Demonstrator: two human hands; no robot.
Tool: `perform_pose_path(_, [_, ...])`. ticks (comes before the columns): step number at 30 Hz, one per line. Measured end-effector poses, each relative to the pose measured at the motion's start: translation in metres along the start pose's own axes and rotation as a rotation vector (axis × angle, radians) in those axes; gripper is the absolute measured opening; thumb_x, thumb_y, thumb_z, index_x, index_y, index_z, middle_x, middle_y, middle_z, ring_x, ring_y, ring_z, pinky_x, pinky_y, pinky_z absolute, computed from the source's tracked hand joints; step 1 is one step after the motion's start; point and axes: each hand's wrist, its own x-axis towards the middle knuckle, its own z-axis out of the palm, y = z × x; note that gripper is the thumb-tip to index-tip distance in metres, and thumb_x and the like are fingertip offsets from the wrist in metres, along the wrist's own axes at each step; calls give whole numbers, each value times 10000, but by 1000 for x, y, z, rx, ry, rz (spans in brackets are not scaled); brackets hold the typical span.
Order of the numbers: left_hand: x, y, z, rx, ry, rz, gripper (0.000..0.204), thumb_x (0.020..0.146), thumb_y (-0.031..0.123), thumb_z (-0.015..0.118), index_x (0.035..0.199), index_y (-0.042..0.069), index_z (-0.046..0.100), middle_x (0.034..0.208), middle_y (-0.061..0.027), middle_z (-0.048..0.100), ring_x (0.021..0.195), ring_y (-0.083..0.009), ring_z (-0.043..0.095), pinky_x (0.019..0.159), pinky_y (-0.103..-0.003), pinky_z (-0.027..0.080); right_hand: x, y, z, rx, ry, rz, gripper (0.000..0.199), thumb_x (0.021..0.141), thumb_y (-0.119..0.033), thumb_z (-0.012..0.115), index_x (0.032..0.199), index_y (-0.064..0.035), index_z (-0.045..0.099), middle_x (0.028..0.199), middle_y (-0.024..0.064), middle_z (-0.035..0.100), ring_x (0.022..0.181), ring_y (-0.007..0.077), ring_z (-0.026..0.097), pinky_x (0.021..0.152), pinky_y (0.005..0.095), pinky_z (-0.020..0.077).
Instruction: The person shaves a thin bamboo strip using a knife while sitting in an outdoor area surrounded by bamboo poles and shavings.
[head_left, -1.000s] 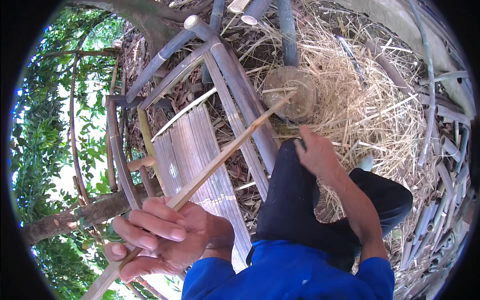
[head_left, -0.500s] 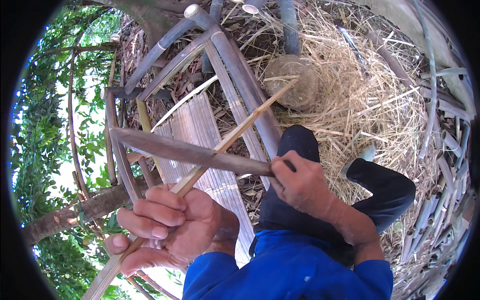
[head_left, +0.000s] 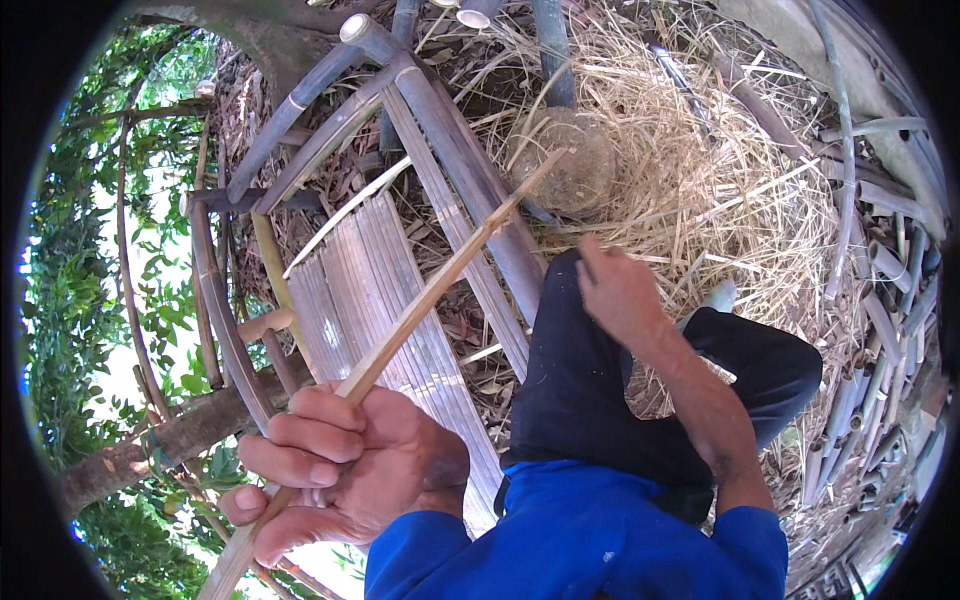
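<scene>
My left hand (head_left: 345, 465) is closed around a long, pale bamboo strip (head_left: 425, 300). The strip slants up and to the right, its thin far end over a round wooden block (head_left: 565, 160). Beyond my knee, my right hand (head_left: 625, 300) is closed, gripping the knife by its dark handle (head_left: 588, 268). Hardly any of the knife's blade can be made out now; it is apart from my left hand.
A bamboo frame (head_left: 460, 160) with a slatted panel (head_left: 365, 270) stands at left. Straw-like shavings (head_left: 700, 190) cover the ground at right. Cut bamboo poles (head_left: 870, 400) are heaped along the right edge. My dark-trousered legs (head_left: 560, 390) are bent below.
My right hand has moved up and slightly right with the knife, whose blade crossed the strip before and has left it. The strip stays in my left hand; the whole view has shifted slightly.
</scene>
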Motion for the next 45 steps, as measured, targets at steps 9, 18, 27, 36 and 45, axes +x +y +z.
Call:
perform_pose_path(9, [9, 7, -8, -122, 3, 59, 393, 1049, 440, 523, 976, 53, 515, 691, 4, 384, 480, -89, 272, 448, -266, 228, -18, -20, -28, 35, -34, -38, 136, 905, -169, 675, 980, -102, 584, 766, 114, 572, 606, 310, 657, 503, 404, 543])
perform_pose_path(18, [29, -8, -12, -128, -35, 50, 379, 1059, 398, 504, 926, 44, 490, 612, 16, 347, 471, -95, 290, 435, -259, 274, 26, 16, 10, 104, -27, -152, 153, 917, -153, 653, 1049, -98, 599, 773, 134, 584, 617, 316, 666, 502, 401, 545])
perform_pose_path(27, [59, -17, -26, -77, -28, 60, 339, 1029, 360, 541, 915, 48, 474, 608, 19, 359, 474, -101, 285, 425, -274, 254, 59, 156, 85, 46, -81, 78, 218, 942, -187, 619, 1137, -120, 546, 818, 183, 623, 668, 407, 654, 560, 495, 529])
perform_pose_path(36, [86, -40, -22, -19, -179, -69, 214, 1049, 285, 554, 1075, 76, 515, 671, 22, 432, 517, -89, 387, 435, -248, 348, 8, 245, 106, -42, -172, 433, 325, 891, -216, 648, 1173, -104, 533, 883, 264, 666, 844, 479, 645, 742, 579, 486])
perform_pose_path(45, [9, -189, 61, 417, -541, -271, 286, 1066, 273, 512, 1238, 51, 569, 768, -33, 582, 668, -135, 541, 609, -281, 469, 19, 143, -21, 131, 467, 363, 266, 923, -321, 695, 950, -58, 669, 749, 173, 661, 686, 340, 668, 652, 411, 513])
